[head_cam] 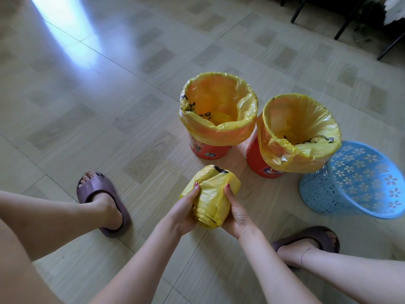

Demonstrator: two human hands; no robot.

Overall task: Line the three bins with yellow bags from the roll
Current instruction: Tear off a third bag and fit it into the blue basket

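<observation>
Both hands hold the roll of yellow bags low over the tiled floor, between the two slippered feet. The left hand wraps the roll's left flank with its thumb pressed on top; the right hand cups the right flank, thumb likewise on top. Each grip is clamped on the roll, so neither is free.

Two orange bins already wear liners: the left orange bin and the right orange bin, each with yellow film folded down over the rim. The blue lattice basket, just beside the right orange bin, is unlined.

The roll looks light and soft, thin film that crumples and slides layer on layer, so it probably gives under the thumbs. A loose outer sheet seems to lie over the top. Taking that free edge with one hand while the other steadies the body of the roll should let one bag peel away; a rough tug may tear the film off the perforation.
</observation>
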